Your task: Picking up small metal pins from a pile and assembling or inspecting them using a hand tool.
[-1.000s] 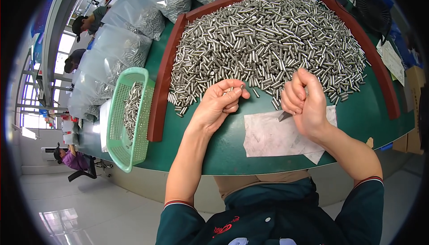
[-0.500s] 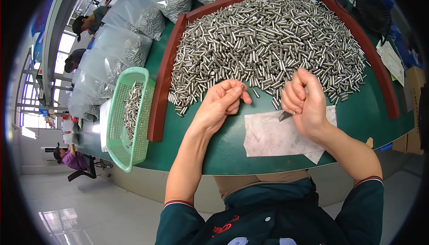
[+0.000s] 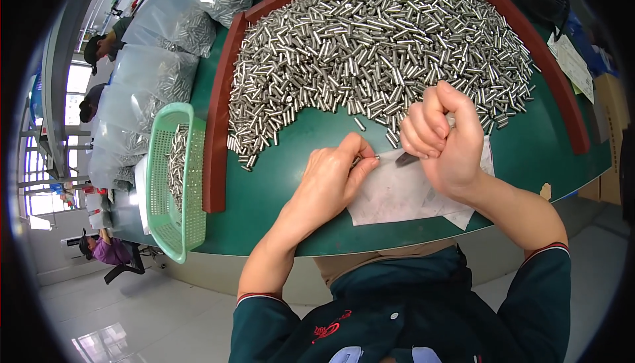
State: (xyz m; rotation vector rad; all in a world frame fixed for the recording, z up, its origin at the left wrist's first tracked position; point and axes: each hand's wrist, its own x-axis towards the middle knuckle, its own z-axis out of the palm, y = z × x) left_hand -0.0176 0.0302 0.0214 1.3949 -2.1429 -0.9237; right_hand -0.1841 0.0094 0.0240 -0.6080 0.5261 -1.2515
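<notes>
My left hand (image 3: 324, 181) is over the table's near part, thumb and fingertips pinched on a small steel pin (image 3: 377, 158); only its end shows. To its right my right hand (image 3: 446, 141) is closed in a fist around a tool whose flat grey tip (image 3: 405, 159) sticks out toward the left hand. The rest of that tool is hidden in the palm. Under the tip lies a stained white cloth (image 3: 390, 197). Beyond both hands spreads a big heap of short shiny steel pins (image 3: 383, 39), with a loose pin (image 3: 359, 124) at its near edge.
Dark red rails (image 3: 222, 118) border the heap on the left, back and right. A green plastic basket (image 3: 193, 224) with pins in it stands left of the rail. Clear bags of pins (image 3: 175, 82) line the far left. Other people sit farther left. Papers (image 3: 570, 65) lie at right.
My left hand has come down toward me and turned over, its back now facing up. My right hand stays closed on the tool, slightly left. The whole view has shifted a little.
</notes>
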